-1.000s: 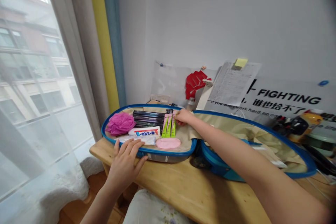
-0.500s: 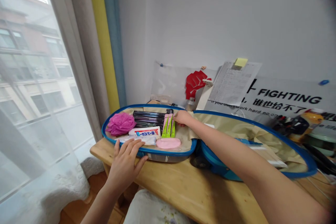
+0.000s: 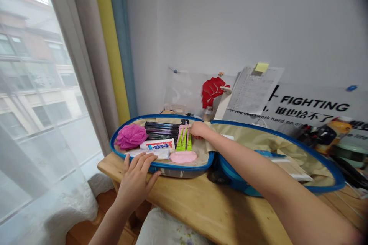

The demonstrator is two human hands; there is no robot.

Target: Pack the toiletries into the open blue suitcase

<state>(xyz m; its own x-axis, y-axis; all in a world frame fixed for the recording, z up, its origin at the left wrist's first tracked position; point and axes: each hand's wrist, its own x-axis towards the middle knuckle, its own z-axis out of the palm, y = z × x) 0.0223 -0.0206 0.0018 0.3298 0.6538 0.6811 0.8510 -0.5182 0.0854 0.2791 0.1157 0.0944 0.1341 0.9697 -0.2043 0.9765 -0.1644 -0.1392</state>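
Wooden table [image 3: 218,214], frame centre: right hand [image 3: 199,130], fingers pressed together, touches green tubes [image 3: 184,138] at their right; left hand [image 3: 134,182], fingers spread, rests on case rim [image 3: 184,169].

cut off at bottom edge: bare left forearm [image 3: 106,226], bare right forearm [image 3: 287,195] | hidden behind right arm: part of beige blue-rimmed case lid [image 3: 258,134] | too small to read: white printed paper sheet [image 3: 250,92]

From my remote view, the open travel case [image 3: 169,170] lies on the table [image 3: 218,214], its other half [image 3: 276,138] to the right. In the left half, the bath puff [image 3: 130,136] sits leftmost, slim boxes [image 3: 161,130] behind the toothpaste carton [image 3: 157,145], and the soap bar [image 3: 183,156] in front of three slim packets [image 3: 184,138]. My view puts the right fingers [image 3: 198,129] against those packets, the left fingers [image 3: 140,159] on the case's near rim.
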